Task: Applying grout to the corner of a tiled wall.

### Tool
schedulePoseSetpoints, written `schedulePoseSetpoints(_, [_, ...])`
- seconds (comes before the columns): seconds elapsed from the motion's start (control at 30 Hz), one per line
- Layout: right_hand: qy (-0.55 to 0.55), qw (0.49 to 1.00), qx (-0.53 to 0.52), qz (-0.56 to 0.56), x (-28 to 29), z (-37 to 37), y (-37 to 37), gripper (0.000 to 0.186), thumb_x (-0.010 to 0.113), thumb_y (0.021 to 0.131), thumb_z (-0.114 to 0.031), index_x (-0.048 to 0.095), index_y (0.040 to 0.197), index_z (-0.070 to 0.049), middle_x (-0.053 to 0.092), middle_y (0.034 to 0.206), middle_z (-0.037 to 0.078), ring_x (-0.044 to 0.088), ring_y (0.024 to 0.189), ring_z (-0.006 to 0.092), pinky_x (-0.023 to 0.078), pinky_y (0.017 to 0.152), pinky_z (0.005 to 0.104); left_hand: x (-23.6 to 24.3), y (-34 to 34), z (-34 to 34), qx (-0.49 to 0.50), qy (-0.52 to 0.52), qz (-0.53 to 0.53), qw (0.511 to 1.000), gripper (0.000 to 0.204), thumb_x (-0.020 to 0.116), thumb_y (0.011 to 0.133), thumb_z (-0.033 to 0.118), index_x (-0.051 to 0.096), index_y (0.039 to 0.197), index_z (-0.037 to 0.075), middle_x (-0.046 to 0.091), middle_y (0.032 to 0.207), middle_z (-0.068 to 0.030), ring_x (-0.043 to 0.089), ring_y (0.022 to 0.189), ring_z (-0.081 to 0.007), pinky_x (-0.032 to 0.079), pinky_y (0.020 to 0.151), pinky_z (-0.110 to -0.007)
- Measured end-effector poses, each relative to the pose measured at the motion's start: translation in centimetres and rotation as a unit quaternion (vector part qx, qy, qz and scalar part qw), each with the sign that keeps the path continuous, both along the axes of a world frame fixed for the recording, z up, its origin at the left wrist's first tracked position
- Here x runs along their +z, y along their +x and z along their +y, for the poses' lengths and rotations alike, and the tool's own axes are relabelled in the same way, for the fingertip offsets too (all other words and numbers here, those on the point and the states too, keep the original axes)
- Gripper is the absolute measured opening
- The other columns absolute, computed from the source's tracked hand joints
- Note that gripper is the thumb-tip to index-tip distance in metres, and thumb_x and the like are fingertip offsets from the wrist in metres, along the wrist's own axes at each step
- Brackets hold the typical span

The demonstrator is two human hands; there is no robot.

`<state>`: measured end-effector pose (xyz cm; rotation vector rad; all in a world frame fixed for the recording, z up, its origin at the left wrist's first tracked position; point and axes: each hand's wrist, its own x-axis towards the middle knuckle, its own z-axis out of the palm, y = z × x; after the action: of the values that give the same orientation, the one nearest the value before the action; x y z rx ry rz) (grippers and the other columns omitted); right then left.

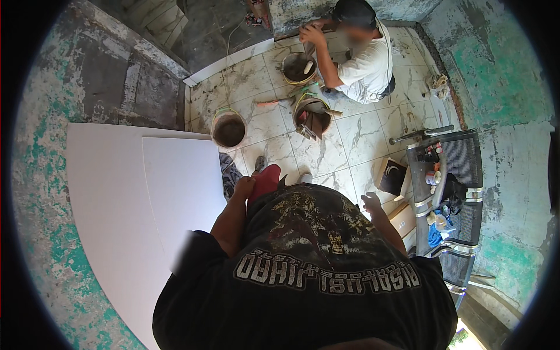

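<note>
Seen from above, a person in a dark printed shirt stands on a marble-patterned floor in a room with flaking walls. The left hand grasps a red item, its fingers closed around the near edge; the item is in front of the body, left of centre, and its exact kind is unclear. The right hand hangs on the other side, fingers loosely bent, with nothing visible in them. Close to the left arm lie large white boards. Ahead stand a bucket with dark contents and a tool bucket with handles jutting out. Beyond, a co-worker crouches with both hands raised, beside a third bucket. On the right is a metal bench with a box near it. To handle the red item well, a firm hold close to the body seems best, the elbow clear of the boards, the free right hand ready to steady it, and the feet placed away from the buckets.
</note>
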<state>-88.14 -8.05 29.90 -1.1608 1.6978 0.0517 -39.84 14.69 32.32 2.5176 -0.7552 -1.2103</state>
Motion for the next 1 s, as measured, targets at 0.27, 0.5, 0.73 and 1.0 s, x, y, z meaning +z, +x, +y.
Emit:
schedulePoseSetpoints(0.27, [0.002,0.997,-0.019,-0.077,1.0,0.8,3.4,0.048,0.069,0.074,-0.023,0.049,0.113,-0.002,0.053,0.058,0.007,0.047,0.044,0.0128,0.037,0.041,0.0284,1.2,-0.7,-0.8,0.026,0.006,0.001,1.000,0.039,0.051,0.079,0.037,0.061,0.099,0.005,0.061,0.101,-0.0176,0.056,0.098,-0.0313,0.042,0.087,-0.038])
schedulePoseSetpoints(0.5, [-0.019,0.998,0.039,-0.049,2.0,0.2,4.6,0.050,0.069,0.074,-0.027,0.050,0.113,-0.002,0.056,0.063,0.010,0.049,0.048,0.0139,0.040,0.045,0.0293,0.6,-1.1,0.3,0.034,0.001,-0.007,0.999,0.039,0.051,0.078,0.036,0.061,0.099,0.005,0.060,0.101,-0.0179,0.056,0.099,-0.0317,0.042,0.087,-0.039])
schedulePoseSetpoints(0.73, [-0.043,0.994,0.100,0.010,-1.3,-0.1,0.5,0.053,0.068,0.072,-0.034,0.052,0.112,-0.002,0.061,0.093,0.020,0.059,0.084,0.0245,0.046,0.076,0.0331,-0.1,-1.6,1.3,0.054,-0.019,-0.006,0.998,0.041,0.052,0.076,0.039,0.061,0.099,0.005,0.061,0.100,-0.0177,0.056,0.097,-0.0318,0.042,0.086,-0.040])
schedulePoseSetpoints(1.0, [0.002,0.998,0.053,-0.034,0.3,0.9,1.0,0.051,0.068,0.075,-0.028,0.049,0.114,-0.002,0.057,0.063,0.009,0.049,0.050,0.0140,0.041,0.048,0.0300,0.2,-2.3,1.2,0.057,-0.007,-0.001,0.998,0.040,0.051,0.077,0.038,0.061,0.099,0.006,0.061,0.100,-0.0171,0.057,0.097,-0.0316,0.042,0.086,-0.040])
